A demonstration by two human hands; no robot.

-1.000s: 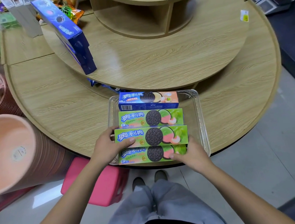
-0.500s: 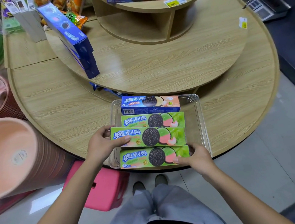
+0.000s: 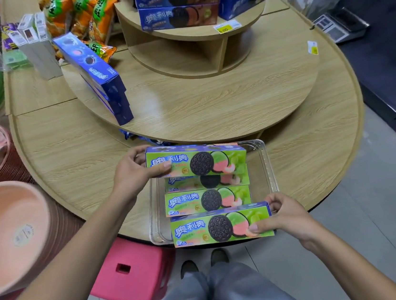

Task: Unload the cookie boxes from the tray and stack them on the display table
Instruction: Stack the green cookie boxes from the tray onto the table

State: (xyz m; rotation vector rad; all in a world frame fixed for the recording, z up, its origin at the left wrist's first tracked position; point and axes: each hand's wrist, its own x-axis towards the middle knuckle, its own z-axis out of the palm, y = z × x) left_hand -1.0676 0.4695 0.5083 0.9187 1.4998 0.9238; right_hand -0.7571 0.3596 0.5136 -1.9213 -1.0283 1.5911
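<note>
A clear plastic tray [image 3: 268, 166] sits at the near edge of the round wooden display table [image 3: 67, 151]. My left hand [image 3: 135, 172] grips the left end of a green cookie box [image 3: 198, 162], raised over the tray's far half. My right hand [image 3: 282, 216] grips the right end of a second green cookie box [image 3: 216, 227], lifted at the tray's near edge. Two more green boxes lie in the tray, one [image 3: 205, 200] in full view and one [image 3: 208, 181] partly hidden under the raised box.
The table's raised middle tier [image 3: 210, 98] carries a leaning stack of blue cookie boxes [image 3: 98, 77]. More blue boxes [image 3: 179, 2] fill the top shelf. Stacked pink basins [image 3: 10, 235] stand at left, a pink stool [image 3: 134, 269] below the table edge, snack bags [image 3: 81, 17] behind.
Both hands have lifted a green box each out of the tray: the left one rose toward the far side, the right one came up at the near edge. The camera has tilted upward.
</note>
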